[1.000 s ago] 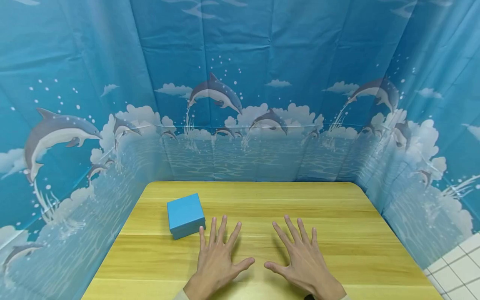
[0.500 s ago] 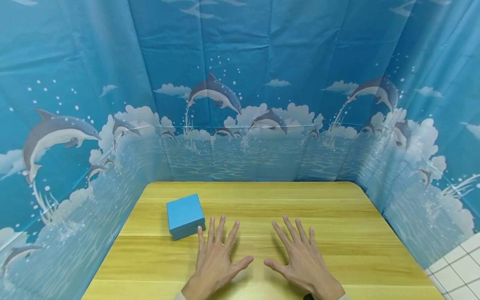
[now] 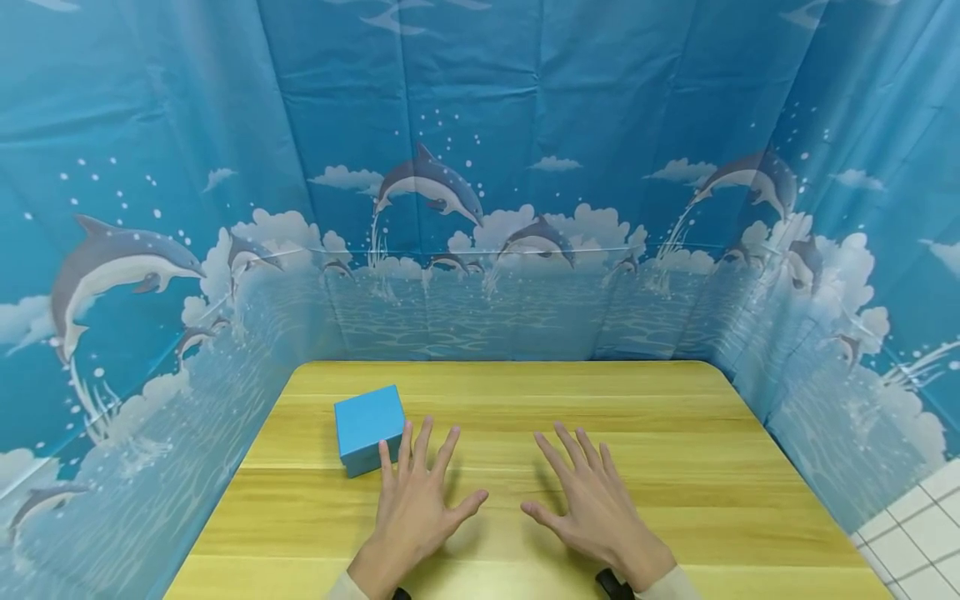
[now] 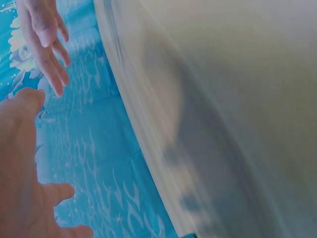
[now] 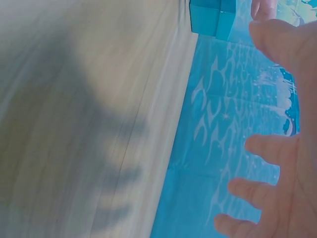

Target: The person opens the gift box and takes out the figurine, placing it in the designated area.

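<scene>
A blue lidded box [image 3: 369,423] sits turned at an angle on the left part of the wooden table. My left hand [image 3: 414,504], fingers spread and palm down, hovers above the tabletop just right of the box. Its little and ring fingertips overlap the box's near right corner in the head view. To the right, my right hand [image 3: 596,508] is also spread over the table, holding nothing. Both thumbs point toward each other with a gap between. In the right wrist view the box [image 5: 212,19] shows at the top, beyond the right thumb.
The light wooden table [image 3: 675,417] has rounded far corners. A blue dolphin-print curtain [image 3: 480,317] surrounds its back and both sides. White floor tiles [image 3: 918,525] show at the lower right. Dark straps [image 3: 613,583] sit at the wrists.
Both hands have shifted slightly forward and to the left, fingers still spread. The left fingertips now overlap more of the box in the head view. The box stays where it was.
</scene>
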Demonstrator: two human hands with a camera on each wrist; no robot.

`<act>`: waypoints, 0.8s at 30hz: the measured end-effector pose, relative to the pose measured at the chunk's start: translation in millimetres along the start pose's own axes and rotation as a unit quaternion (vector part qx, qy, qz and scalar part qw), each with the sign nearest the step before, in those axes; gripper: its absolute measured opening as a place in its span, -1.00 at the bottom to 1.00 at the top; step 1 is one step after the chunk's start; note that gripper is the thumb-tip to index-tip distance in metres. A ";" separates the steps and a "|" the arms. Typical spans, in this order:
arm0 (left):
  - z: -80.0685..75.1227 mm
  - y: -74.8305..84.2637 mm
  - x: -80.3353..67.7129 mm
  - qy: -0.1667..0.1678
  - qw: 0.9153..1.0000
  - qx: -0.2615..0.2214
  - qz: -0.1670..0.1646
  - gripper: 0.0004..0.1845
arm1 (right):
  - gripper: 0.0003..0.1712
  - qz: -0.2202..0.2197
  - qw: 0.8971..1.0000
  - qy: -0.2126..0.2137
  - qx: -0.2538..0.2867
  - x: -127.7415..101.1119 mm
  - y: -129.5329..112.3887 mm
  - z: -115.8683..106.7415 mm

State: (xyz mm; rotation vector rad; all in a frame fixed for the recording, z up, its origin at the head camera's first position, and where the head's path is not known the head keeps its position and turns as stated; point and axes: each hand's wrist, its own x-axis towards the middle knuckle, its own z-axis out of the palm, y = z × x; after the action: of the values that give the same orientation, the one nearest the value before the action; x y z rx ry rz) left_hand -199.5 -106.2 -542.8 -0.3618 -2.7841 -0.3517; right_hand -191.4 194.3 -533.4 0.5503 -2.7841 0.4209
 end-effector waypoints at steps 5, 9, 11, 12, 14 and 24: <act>-6.8 -12.3 6.3 -0.003 1.000 -0.001 -0.021 0.11 | 0.10 -0.003 0.999 -0.023 0.024 8.3 -0.8 1.9; -12.4 -23.7 10.7 -0.006 0.999 -0.015 -0.047 0.09 | 0.09 -0.008 0.999 -0.040 0.033 14.9 -2.6 2.4; -14.8 -29.1 12.7 -0.012 0.998 -0.018 -0.059 0.09 | 0.09 -0.012 0.998 -0.045 0.033 18.4 -4.2 1.5; -16.2 -31.5 13.8 -0.015 0.998 -0.019 -0.062 0.09 | 0.09 -0.015 0.998 -0.045 0.033 20.1 -5.2 0.8; -18.5 -36.8 14.7 -0.018 0.997 -0.022 -0.068 0.10 | 0.08 -0.022 0.998 -0.045 0.031 23.5 -8.1 0.9; -25.6 -63.9 20.1 -0.005 0.996 -0.035 -0.076 0.10 | 0.03 -0.064 0.996 -0.047 0.042 44.3 -25.3 4.5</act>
State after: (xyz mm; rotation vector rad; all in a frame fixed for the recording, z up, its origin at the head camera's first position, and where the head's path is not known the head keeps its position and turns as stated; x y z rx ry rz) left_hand -229.2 -169.1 -525.2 -0.1687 -2.8214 -0.4857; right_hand -221.6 156.0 -517.7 0.7818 -2.8085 0.4979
